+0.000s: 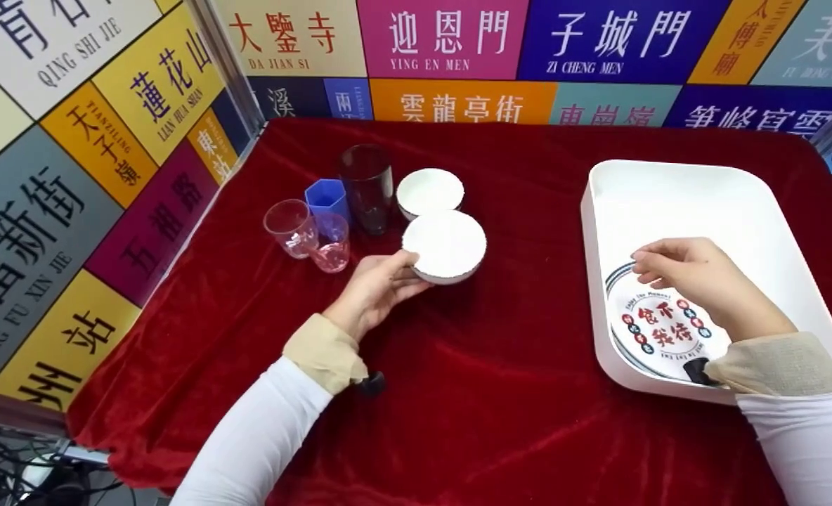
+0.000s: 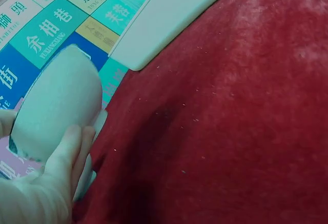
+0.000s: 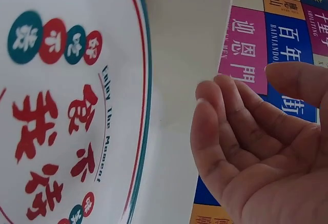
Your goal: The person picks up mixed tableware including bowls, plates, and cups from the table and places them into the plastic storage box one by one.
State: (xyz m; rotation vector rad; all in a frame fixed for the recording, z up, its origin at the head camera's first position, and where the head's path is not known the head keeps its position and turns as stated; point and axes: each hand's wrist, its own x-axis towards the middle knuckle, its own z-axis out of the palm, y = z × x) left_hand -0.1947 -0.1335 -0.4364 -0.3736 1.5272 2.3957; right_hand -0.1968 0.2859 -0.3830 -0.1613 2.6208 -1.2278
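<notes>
My left hand (image 1: 376, 289) grips a white bowl (image 1: 445, 242) by its near left edge, thumb at the rim and fingers beneath. In the left wrist view the bowl (image 2: 64, 101) is tilted, with the fingers along its side. A second white bowl (image 1: 430, 188) stands just behind it on the red cloth. Over the white bin (image 1: 711, 186) hovers my right hand (image 1: 704, 277), holding nothing, fingers loosely bent. Below that hand a round plate (image 1: 651, 330) with red lettering and a blue rim lies in the bin; the right wrist view shows the plate (image 3: 61, 106) close up.
Left of the bowls stand a tall dark glass (image 1: 368, 186), a blue hexagonal cup (image 1: 326, 199), a clear cup (image 1: 290, 223) and a pinkish cup (image 1: 332, 246). Sign-covered panels (image 1: 444, 35) border the table's back and left. Cables (image 1: 8, 457) lie at the lower left.
</notes>
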